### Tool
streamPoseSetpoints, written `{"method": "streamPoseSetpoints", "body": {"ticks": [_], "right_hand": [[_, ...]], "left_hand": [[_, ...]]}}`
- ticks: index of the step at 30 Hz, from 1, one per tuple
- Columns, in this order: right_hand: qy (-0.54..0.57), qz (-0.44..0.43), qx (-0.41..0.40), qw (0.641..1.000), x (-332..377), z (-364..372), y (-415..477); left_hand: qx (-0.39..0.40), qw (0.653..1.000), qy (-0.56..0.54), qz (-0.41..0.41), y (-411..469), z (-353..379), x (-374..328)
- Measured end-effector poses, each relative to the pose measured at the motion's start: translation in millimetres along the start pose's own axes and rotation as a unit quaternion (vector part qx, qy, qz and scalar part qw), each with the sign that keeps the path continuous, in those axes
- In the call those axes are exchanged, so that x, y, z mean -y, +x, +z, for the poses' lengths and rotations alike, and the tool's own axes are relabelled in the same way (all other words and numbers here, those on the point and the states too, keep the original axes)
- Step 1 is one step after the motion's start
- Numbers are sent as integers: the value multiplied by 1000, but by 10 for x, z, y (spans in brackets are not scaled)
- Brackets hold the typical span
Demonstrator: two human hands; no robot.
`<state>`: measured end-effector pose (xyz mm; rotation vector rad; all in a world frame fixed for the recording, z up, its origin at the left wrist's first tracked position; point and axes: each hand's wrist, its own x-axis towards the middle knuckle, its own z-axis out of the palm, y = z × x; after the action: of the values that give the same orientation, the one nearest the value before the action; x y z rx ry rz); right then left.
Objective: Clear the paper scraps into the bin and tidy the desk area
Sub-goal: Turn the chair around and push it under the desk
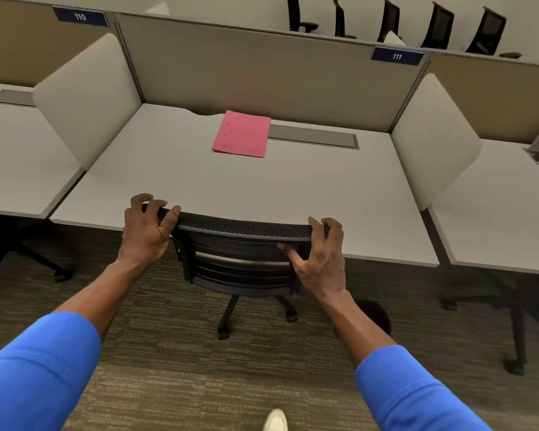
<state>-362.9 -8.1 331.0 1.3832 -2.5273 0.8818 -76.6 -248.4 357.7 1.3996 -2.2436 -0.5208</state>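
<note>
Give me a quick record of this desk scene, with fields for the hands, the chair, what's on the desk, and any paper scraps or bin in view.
left hand: left hand gripping the left end of the chair's top edge
right hand: right hand gripping the right end
chair: black mesh chair, seat tucked under the desk
desk: white desk numbered 111
on desk: pink folder, flat near the back, beside a grey cable tray
scraps: none visible
bin: none visible

Left hand (147, 228), right hand (319, 259) — fingers curled
</note>
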Motion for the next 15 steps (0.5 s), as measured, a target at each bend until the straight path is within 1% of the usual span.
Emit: {"method": "streamPoseSetpoints", "body": {"ticks": [3,9,12,15], "right_hand": [[-6,5,10,1000,20,-15,0],[-45,17,35,998,68,-103,-47],[-54,18,52,997,32,-146,-130],[-41,20,75,996,-14,-188,-220]], "left_hand": [[15,1000,11,-5,2,-31,-6],[84,995,56,2,13,-192,-19],[105,991,82,15,-3,-224,-27],[116,989,92,-16,-27,-281,-97]]}}
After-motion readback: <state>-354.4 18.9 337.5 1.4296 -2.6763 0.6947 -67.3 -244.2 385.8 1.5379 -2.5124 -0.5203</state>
